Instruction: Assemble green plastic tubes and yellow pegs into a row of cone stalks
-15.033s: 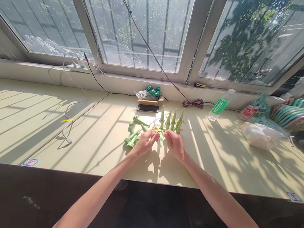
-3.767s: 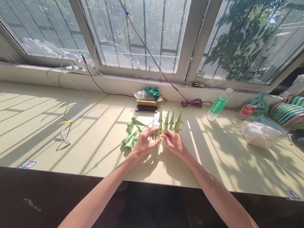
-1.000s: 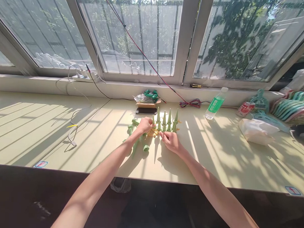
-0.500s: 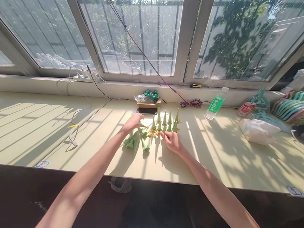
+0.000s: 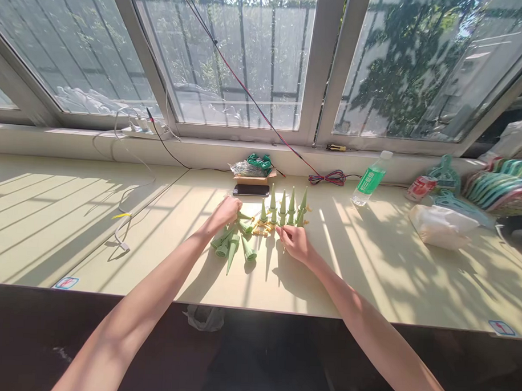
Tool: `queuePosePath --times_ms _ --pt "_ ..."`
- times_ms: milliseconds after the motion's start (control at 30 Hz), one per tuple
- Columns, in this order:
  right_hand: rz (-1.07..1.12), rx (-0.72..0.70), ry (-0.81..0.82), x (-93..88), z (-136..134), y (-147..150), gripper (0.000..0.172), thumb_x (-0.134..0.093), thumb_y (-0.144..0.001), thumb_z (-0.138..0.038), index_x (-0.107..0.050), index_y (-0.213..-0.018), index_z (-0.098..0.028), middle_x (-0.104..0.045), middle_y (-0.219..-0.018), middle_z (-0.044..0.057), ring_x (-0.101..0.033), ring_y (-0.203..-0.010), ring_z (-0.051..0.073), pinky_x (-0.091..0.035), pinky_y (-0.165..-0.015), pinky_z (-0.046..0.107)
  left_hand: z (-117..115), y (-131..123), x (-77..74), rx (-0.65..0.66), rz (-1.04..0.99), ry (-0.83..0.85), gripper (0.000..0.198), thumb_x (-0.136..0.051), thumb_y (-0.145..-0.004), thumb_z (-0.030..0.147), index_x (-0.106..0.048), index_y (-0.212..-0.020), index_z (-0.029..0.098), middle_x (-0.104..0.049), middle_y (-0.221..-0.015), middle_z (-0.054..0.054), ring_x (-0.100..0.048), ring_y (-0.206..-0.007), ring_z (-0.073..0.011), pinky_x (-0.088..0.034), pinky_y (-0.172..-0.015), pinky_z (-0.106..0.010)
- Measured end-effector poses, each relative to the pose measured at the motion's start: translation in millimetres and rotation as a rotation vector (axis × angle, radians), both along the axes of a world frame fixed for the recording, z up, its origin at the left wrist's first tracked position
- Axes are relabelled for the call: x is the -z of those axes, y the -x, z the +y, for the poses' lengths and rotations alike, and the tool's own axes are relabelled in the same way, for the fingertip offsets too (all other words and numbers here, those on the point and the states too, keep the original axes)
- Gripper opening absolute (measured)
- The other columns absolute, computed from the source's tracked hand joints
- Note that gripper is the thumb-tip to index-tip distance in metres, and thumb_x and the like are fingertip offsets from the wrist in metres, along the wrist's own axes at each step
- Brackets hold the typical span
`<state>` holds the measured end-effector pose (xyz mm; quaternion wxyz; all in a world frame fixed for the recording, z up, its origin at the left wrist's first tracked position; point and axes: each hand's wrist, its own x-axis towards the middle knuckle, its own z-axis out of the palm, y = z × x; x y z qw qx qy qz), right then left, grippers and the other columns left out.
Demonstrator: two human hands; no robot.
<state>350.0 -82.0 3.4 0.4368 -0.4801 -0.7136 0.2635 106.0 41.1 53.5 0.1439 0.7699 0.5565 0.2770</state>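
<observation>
Several green plastic cone-shaped spikes lie in a loose pile in front of my left hand. The fingers of that hand are curled closed above the pile's far side, against a spike; what they hold is hidden. Right of the pile, more green spikes stand point up in rows. Small yellow plastic pieces lie between the pile and the rows. My right hand rests by the near side of the standing spikes, thumb and fingertips pinched together. Whatever is in that pinch is too small to make out.
Behind the spikes lie a black phone and a small carton with clear and green packaging. To the right stand a water bottle, a can, a tissue pack and hangers. A white cable lies left.
My left hand has shifted slightly left and towards me, its fingers now curled in over the pile. My right hand stays almost still.
</observation>
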Motion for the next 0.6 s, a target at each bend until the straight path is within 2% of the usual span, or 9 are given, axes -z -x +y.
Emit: queuePosePath --times_ms 133,233,367,433,500,600 --pt "-0.018 0.008 0.007 0.5 1.3 -1.3 0.050 -0.039 -0.098 -0.052 -0.032 -0.060 -0.021 -0.038 -0.054 -0.003 -0.028 -0.051 0.009 -0.021 -0.050 0.026 -3.9 1.3 -3.1 0.037 0.077 0.005 0.017 -0.059 -0.063 0.015 -0.053 -0.049 0.021 -0.055 -0.049 -0.004 -0.060 -0.063 -0.0206 -0.048 -0.067 -0.028" --pt "-0.039 0.024 -0.020 1.2 2.4 -2.3 0.050 -0.037 -0.099 -0.052 -0.035 -0.060 -0.021 -0.039 -0.054 -0.003 -0.031 -0.050 0.009 -0.023 -0.050 0.026 -7.4 4.9 -7.4 0.051 0.109 -0.017 0.016 -0.058 -0.065 0.014 -0.053 -0.051 0.021 -0.059 -0.054 -0.005 -0.061 -0.066 -0.0217 -0.048 -0.068 -0.029" --pt "-0.050 0.058 -0.060 1.8 3.7 -6.7 0.046 -0.037 -0.100 -0.048 -0.040 -0.063 -0.021 -0.039 -0.055 -0.004 -0.035 -0.050 0.010 -0.027 -0.052 0.025 -21.7 8.0 -22.0 0.057 0.128 -0.081 0.010 -0.058 -0.068 0.011 -0.058 -0.063 0.020 -0.066 -0.071 -0.007 -0.063 -0.076 -0.0246 -0.048 -0.072 -0.032" --pt "-0.061 0.088 -0.092 2.5 4.3 -9.6 0.040 -0.039 -0.100 -0.044 -0.047 -0.069 -0.020 -0.040 -0.057 -0.004 -0.037 -0.051 0.011 -0.030 -0.052 0.025 -36.3 5.6 -31.1 0.070 0.120 -0.174 0.006 -0.059 -0.074 0.014 -0.061 -0.071 0.019 -0.068 -0.077 -0.008 -0.062 -0.076 -0.0233 -0.048 -0.070 -0.031" --pt "-0.098 0.105 -0.130 3.4 4.9 -11.2 0.031 -0.043 -0.099 -0.039 -0.057 -0.079 -0.019 -0.048 -0.062 -0.002 -0.043 -0.055 0.013 -0.036 -0.055 0.026 -54.7 -0.6 -37.1 0.089 0.027 -0.200 0.002 -0.061 -0.079 0.021 -0.062 -0.079 0.018 -0.068 -0.080 -0.006 -0.060 -0.068 -0.0187 -0.047 -0.065 -0.028" --pt "-0.224 0.108 -0.165 4.5 5.2 -8.3 0.023 -0.044 -0.098 -0.027 -0.065 -0.098 -0.018 -0.063 -0.083 0.004 -0.053 -0.065 0.015 -0.043 -0.064 0.027 -81.9 -15.7 -34.6 0.150 -0.226 -0.144 0.013 -0.064 -0.083 0.031 -0.061 -0.085 0.018 -0.063 -0.070 -0.001 -0.056 -0.060 -0.0144 -0.044 -0.057 -0.025"
